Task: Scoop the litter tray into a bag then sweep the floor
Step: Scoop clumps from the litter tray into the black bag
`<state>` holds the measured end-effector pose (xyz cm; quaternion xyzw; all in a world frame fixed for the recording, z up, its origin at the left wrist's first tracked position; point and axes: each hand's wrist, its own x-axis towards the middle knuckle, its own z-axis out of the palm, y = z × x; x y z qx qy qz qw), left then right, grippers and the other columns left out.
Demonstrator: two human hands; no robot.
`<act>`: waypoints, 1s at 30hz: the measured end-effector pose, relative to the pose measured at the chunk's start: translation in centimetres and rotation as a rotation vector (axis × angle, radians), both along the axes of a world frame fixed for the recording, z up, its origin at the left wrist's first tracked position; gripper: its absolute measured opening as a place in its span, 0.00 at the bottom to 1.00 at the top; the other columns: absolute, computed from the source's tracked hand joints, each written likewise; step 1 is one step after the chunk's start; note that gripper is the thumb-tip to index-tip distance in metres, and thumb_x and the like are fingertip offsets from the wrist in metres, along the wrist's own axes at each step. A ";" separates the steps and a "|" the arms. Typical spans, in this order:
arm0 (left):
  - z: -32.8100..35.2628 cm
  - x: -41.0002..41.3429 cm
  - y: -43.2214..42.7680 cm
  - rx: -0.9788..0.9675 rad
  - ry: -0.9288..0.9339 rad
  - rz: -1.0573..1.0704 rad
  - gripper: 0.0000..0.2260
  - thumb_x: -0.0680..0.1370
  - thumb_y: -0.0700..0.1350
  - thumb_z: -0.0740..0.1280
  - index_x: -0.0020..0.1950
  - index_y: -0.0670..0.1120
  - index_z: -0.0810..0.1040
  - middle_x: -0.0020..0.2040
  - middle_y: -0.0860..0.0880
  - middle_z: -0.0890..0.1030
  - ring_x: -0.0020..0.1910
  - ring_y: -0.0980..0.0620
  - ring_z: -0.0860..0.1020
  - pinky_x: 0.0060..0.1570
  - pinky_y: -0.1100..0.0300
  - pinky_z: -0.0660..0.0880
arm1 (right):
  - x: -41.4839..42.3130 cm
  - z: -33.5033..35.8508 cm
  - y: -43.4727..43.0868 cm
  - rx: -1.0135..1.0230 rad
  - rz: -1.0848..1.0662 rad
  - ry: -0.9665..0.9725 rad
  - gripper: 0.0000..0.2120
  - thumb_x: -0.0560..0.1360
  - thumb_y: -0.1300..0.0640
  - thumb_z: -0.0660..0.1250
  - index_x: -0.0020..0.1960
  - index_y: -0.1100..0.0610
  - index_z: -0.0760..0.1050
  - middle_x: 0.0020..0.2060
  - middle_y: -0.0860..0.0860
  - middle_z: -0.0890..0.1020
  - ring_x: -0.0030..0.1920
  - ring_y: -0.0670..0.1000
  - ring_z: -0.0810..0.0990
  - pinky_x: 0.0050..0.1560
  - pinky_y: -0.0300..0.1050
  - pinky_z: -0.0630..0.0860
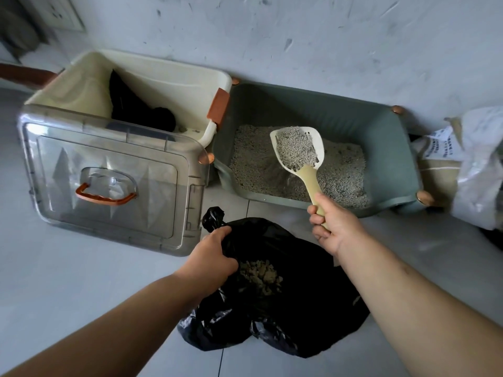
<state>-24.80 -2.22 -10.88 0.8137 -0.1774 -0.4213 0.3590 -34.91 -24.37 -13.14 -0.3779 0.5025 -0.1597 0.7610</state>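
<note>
Mid-scoop rn, prob partway thru the first half of the job. Right hand [332, 227] grips the handle of the litter scoop [299, 148], which is loaded w/ grey pellets and held above the litter tray [394, 148], not over the bag yet. Left hand [215, 254] clutches the rim of the black bag [294, 240] to keep its mouth open. The bag sits on the floor [68, 281] just in front of the tray's near edge.

Bag has a pile of pale clumps [261, 273] in it, so some scoops look done imo. Tray holds a good layer of litter. Sweeping not started afaict, no broom in view.

Left of the tray: cream bin [163, 77] w/ something black inside, and a clear plastic lid [109, 180] w/ an orange handle across its near side. White sack [476, 159] at the tray's right end, contents hidden.
</note>
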 end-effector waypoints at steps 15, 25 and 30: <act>0.7 -0.1 0.3 0.005 -0.006 0.004 0.32 0.74 0.34 0.65 0.77 0.49 0.62 0.57 0.47 0.77 0.44 0.55 0.80 0.40 0.67 0.77 | -0.8 0.6 0.4 -0.053 0.069 0.064 0.03 0.79 0.54 0.64 0.48 0.52 0.74 0.32 0.50 0.72 0.19 0.40 0.64 0.16 0.29 0.52; 0.8 -0.2 0.3 0.003 -0.007 0.005 0.32 0.74 0.34 0.65 0.77 0.48 0.62 0.56 0.48 0.77 0.43 0.57 0.80 0.36 0.70 0.75 | -2.2 1.2 0.9 -0.078 0.101 0.028 0.03 0.78 0.53 0.65 0.49 0.52 0.75 0.32 0.49 0.73 0.20 0.40 0.64 0.15 0.30 0.52; 1.0 -0.3 0.2 0.001 -0.005 0.009 0.32 0.74 0.34 0.65 0.77 0.48 0.62 0.55 0.48 0.76 0.42 0.58 0.79 0.32 0.73 0.73 | -2.7 1.4 1.0 -0.067 0.087 0.015 0.03 0.79 0.53 0.64 0.49 0.52 0.75 0.32 0.49 0.73 0.20 0.40 0.64 0.15 0.29 0.52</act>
